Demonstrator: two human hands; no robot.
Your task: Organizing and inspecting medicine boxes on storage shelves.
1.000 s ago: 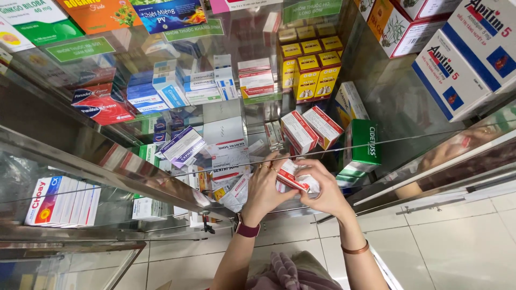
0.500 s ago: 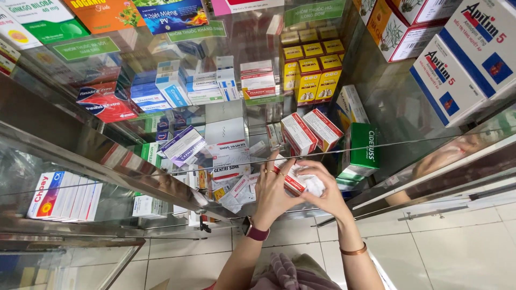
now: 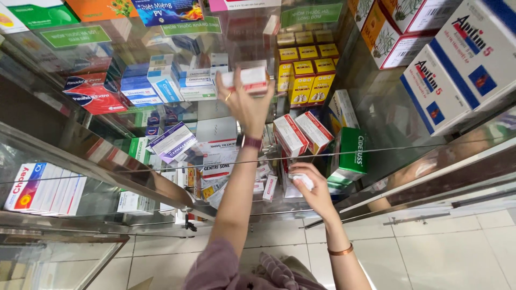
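Far on the left, white and red boxes (image 3: pixel 43 188) stand in a row behind glass. Next come red packs (image 3: pixel 94 98) and blue boxes (image 3: pixel 150 83) on a glass shelf (image 3: pixel 161 177). Up in the middle, the left hand (image 3: pixel 244 102) is closed around a white and red box (image 3: pixel 248 79), held high by the far shelf. Lower and to the right, the right hand (image 3: pixel 312 188) pinches a small white packet (image 3: pixel 302 180). Just right of it stands a green box (image 3: pixel 352 153).
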